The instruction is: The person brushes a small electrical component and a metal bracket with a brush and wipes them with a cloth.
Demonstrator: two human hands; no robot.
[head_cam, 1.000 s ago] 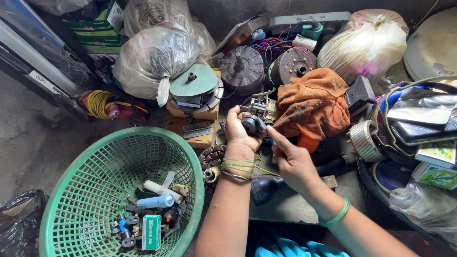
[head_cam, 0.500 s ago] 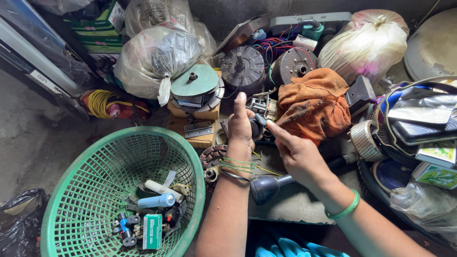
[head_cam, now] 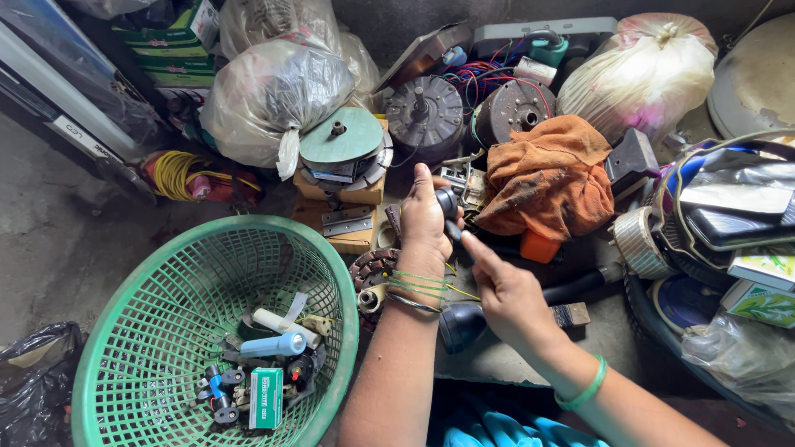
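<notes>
The right hand (head_cam: pixel 509 294) points its forefinger toward the small dark part (head_cam: pixel 448 203), not gripping it. The left hand (head_cam: pixel 424 217), just beyond, closes around that part beside the orange rag (head_cam: pixel 551 178). Farther left sits the green basket (head_cam: pixel 124 331).

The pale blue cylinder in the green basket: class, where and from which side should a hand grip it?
Take the pale blue cylinder across its middle, coming from above. It lies nearly flat on the small parts in the green basket, its top is uncovered, and the basket's wall blocks a reach from the side.
</notes>
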